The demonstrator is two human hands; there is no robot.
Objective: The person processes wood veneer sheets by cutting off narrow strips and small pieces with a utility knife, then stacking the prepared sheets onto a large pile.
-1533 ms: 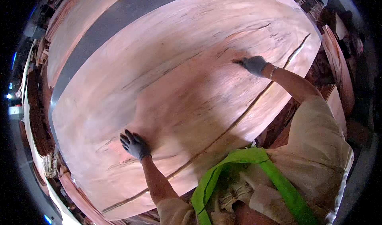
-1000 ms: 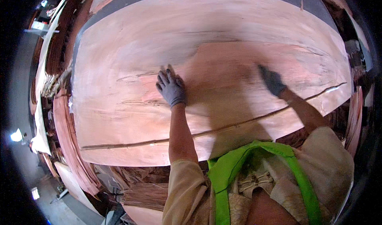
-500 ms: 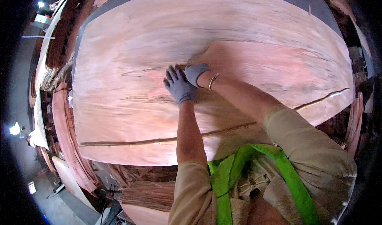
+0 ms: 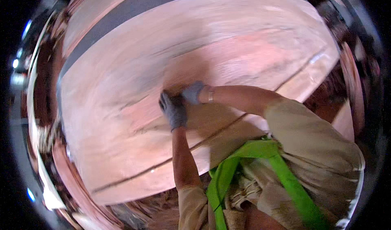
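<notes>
A broad, pale pinkish wood veneer sheet (image 4: pixel 122 79) with dark grain streaks spreads out in front of me. A long dark split (image 4: pixel 142 173) runs along its near side, passing under my left forearm. My left hand (image 4: pixel 174 111), in a grey glove, is over the middle of the sheet, its fingers smeared by motion. Close beside it on the right is my right hand (image 4: pixel 193 93), also gloved in grey, with a band on the wrist. Its fingers are hidden and blurred. Whether either hand holds anything cannot be made out.
Beyond the sheet's far edge shows a dark grey surface (image 4: pixel 122 14). Stacked reddish veneer (image 4: pixel 75 177) stands along the left side, and more rough sheets (image 4: pixel 353 83) are at the right. Further wood pieces (image 4: pixel 163 211) lie below the near edge.
The view has turned, so the sheet now slants up to the right. My left hand's spread fingers have drawn together into a blur. Both hands are nearer to my body.
</notes>
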